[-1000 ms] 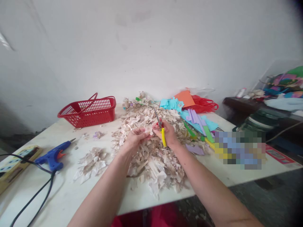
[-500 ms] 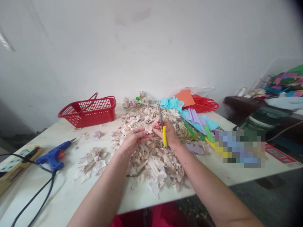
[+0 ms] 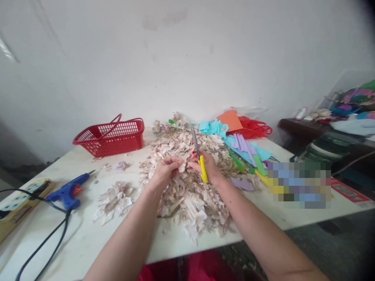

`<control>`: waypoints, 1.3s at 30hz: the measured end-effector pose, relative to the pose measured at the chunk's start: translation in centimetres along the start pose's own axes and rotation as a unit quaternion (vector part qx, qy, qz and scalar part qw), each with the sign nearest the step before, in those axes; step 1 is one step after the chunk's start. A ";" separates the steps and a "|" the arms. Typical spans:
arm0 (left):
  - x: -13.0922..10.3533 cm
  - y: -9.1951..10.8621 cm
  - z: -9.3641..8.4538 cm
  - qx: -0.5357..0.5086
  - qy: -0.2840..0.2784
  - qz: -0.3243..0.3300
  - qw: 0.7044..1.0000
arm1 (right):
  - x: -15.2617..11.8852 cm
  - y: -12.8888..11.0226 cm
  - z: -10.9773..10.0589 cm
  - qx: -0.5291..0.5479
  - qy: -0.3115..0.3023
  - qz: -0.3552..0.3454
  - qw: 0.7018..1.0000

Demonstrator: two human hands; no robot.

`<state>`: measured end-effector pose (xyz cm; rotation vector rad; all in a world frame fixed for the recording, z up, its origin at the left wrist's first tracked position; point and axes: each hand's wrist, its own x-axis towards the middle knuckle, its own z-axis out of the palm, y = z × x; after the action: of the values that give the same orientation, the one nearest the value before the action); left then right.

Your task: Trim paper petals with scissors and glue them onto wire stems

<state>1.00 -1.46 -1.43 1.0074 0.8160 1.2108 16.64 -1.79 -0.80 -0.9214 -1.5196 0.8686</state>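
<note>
My left hand [image 3: 166, 171] pinches a small pale scrap [image 3: 182, 167], thin like paper or dried petal, over the middle of the heap. In my right hand [image 3: 208, 168] is a pair of scissors [image 3: 202, 168] with yellow handles, the blades pointing up and away from me. A bit of red shows at the scissors near the fingers. Both hands are close together but apart. Beneath them spreads a large pile of beige and whitish scraps [image 3: 202, 210], and a smaller clump [image 3: 115, 201] lies to the left.
A red plastic basket [image 3: 117, 142] stands at the back left. Left of me lie a blue glue gun [image 3: 68, 191] with a black cord and a power strip [image 3: 26, 199]. Blue, purple and green paper [image 3: 244, 146], an orange sheet [image 3: 230, 120] and a red bag [image 3: 254, 128] lie at the right.
My left fingers have drawn back slightly and closed on the pale scrap, leaving a gap to my right hand. The scissor blades tilt a little further left.
</note>
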 end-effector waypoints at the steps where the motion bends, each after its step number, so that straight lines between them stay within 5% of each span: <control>1: 0.0 0.0 0.0 0.004 0.004 -0.002 1.000 | 0.0 0.1 0.0 0.000 -0.001 0.007 1.000; 8: -0.3 0.0 0.3 0.081 -0.016 0.006 0.997 | 0.5 1.2 -0.1 -0.010 0.042 0.016 0.999; 18: -0.2 -0.8 1.1 -0.003 -0.051 0.003 0.999 | 0.6 1.0 -0.1 -0.100 0.082 -0.017 0.991; 25: -0.1 -1.1 1.1 0.024 -0.024 0.037 0.999 | 0.8 1.2 0.2 0.014 0.066 0.070 0.995; 34: -0.3 -1.4 0.7 0.034 -0.036 -0.019 0.999 | 0.7 1.1 0.5 0.093 0.066 0.088 0.990; 39: -0.1 -1.6 0.5 0.052 -0.020 0.004 0.998 | 0.4 0.8 0.6 0.144 0.055 0.114 0.981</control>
<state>2.02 -1.69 -2.72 1.1171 0.8516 1.1598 16.09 -1.07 -1.43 -0.9240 -1.1700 1.1489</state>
